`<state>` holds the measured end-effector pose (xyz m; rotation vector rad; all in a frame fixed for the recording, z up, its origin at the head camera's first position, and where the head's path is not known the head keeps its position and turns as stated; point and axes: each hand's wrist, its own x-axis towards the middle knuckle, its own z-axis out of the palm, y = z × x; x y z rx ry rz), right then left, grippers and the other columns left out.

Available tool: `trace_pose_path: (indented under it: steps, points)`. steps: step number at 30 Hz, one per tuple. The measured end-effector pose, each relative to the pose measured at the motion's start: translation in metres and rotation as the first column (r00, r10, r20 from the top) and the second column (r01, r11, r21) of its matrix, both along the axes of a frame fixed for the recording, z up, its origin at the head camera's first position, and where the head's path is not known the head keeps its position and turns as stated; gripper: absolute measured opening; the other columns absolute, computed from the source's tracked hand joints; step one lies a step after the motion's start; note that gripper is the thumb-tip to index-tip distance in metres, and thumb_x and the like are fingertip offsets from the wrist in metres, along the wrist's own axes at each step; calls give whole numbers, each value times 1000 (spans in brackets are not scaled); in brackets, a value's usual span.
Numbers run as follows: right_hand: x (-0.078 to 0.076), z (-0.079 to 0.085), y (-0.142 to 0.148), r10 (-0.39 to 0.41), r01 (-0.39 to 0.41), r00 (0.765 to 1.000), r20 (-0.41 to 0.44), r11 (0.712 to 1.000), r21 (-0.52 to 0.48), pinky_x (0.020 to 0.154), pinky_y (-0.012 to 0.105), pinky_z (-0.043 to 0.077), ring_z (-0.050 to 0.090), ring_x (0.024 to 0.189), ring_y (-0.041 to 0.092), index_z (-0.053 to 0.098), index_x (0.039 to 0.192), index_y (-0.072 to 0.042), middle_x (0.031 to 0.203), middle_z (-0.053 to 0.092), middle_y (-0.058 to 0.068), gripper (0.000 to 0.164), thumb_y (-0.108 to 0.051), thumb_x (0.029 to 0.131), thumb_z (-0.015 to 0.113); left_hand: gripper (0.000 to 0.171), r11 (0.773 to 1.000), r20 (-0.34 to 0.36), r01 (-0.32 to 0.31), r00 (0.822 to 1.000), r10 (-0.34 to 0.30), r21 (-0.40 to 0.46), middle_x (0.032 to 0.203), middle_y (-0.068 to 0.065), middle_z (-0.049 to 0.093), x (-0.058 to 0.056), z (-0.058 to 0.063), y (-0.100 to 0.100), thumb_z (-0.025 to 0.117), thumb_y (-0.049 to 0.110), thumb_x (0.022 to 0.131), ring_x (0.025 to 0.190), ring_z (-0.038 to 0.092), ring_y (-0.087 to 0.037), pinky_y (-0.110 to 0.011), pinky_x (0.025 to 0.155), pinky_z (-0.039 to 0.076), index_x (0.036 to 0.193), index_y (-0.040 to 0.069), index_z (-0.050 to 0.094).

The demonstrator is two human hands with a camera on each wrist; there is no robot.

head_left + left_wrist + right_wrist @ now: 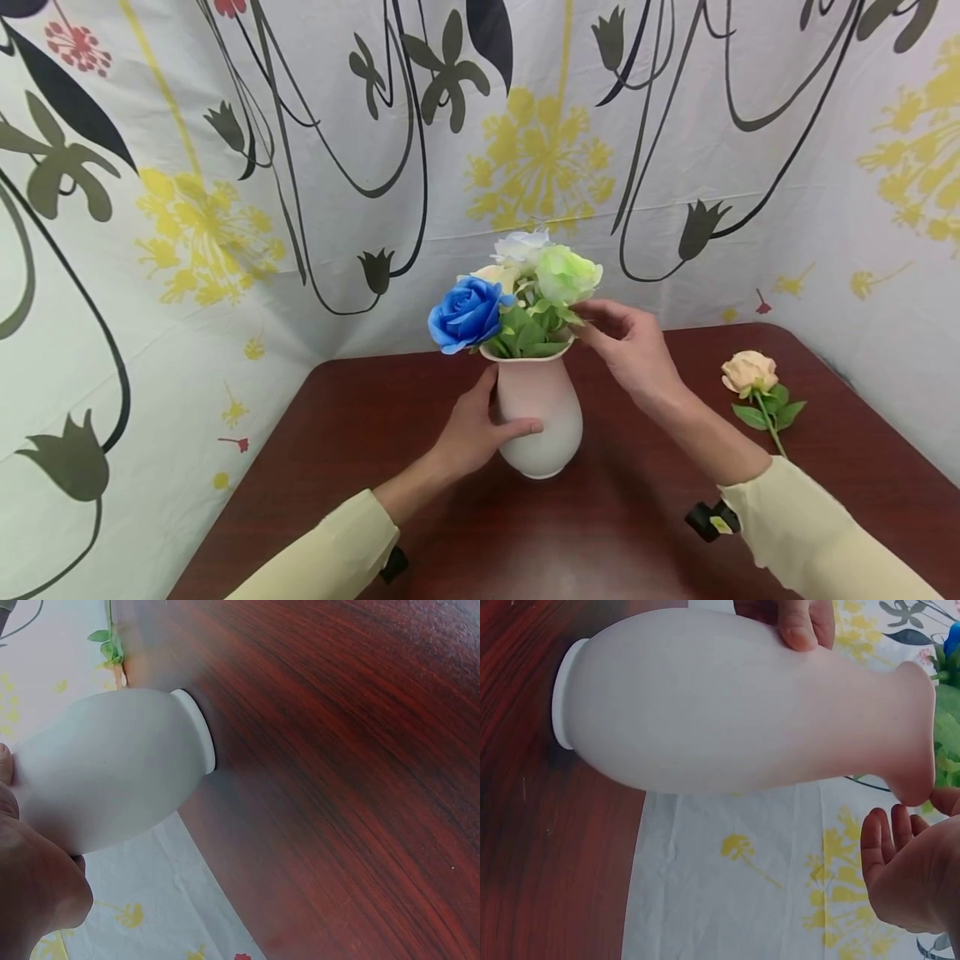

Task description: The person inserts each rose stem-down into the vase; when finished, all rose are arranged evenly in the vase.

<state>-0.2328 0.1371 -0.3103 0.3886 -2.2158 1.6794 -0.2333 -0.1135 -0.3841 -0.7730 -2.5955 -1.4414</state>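
Observation:
A white vase (543,412) with a flared rim stands on the dark red table. My left hand (468,425) grips its left side, thumb across the front; the other fingers go out of sight behind it. Out of the vase's mouth rise a blue rose (468,315), a green rose (567,273), a white rose (519,247) and a cream rose (495,275), with green leaves below. At the rim's right side, my right hand (626,346) pinches the green rose by its leaves, thumb and forefinger together. Its other fingers (881,836) curl loosely beside the rim.
A peach rose (750,372) with a leafy stem lies on the table (375,433) to the right of the vase. A patterned white cloth (450,200) hangs behind the table and along its sides. Dark wrist devices (712,521) show at both sleeves.

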Motion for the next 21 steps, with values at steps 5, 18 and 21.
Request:
trace_pose_path:
  steps: [5, 18, 21]
  points:
    - [-1, -4, 7, 55, -56, 998, -17, 997, -56, 89, 22, 57, 72, 105, 13, 72, 135, -8, 122, 75, 4, 40, -28, 101, 77, 88, 1000, 10, -6, 1000, 6, 0, 148, 2, 60, 0, 0, 0, 88, 42, 89, 131, 61, -16, -44, 109, 51, 159, 22, 38]
    - [8, -13, 29, 84, -87, 996, -41, 994, -63, 92, 23, 57, 71, 112, 12, 70, 138, -12, 127, 75, 5, 41, -22, 99, 79, 89, 1000, 8, 0, 1000, 0, 5, 149, 3, 59, 0, 0, 0, 88, 41, 89, 132, 60, -15, -43, 110, 51, 160, 22, 37]
    - [10, -15, 37, 60, -61, 998, -18, 996, -61, 92, 22, 57, 70, 113, 11, 70, 138, -14, 126, 75, 1, 41, -25, 99, 79, 89, 1000, 5, 1, 1000, -1, 6, 149, 3, 59, 1, 0, -1, 88, 41, 89, 132, 60, -16, -44, 110, 51, 160, 21, 38]
